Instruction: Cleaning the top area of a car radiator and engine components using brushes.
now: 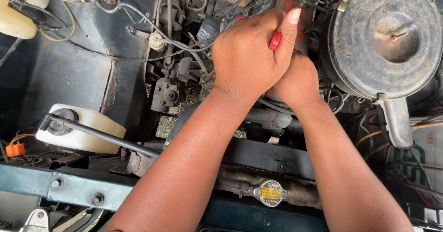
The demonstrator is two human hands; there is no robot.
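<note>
Both my hands reach into an old car's engine bay. My left hand (251, 56) lies on top, fingers closed around a red-handled tool (275, 41), of which only a bit of handle shows. My right hand (299, 82) sits under and behind the left one, mostly hidden; what it grips cannot be made out. The hands press together just left of the round rusty air cleaner housing (385, 33), over the engine's hoses and wires.
A white fluid reservoir (87, 130) with a black hose sits at the left. A radiator cap with a yellow label (270, 193) lies at the bottom centre on the radiator support (69, 186). Another pale tank (18, 10) is at top left.
</note>
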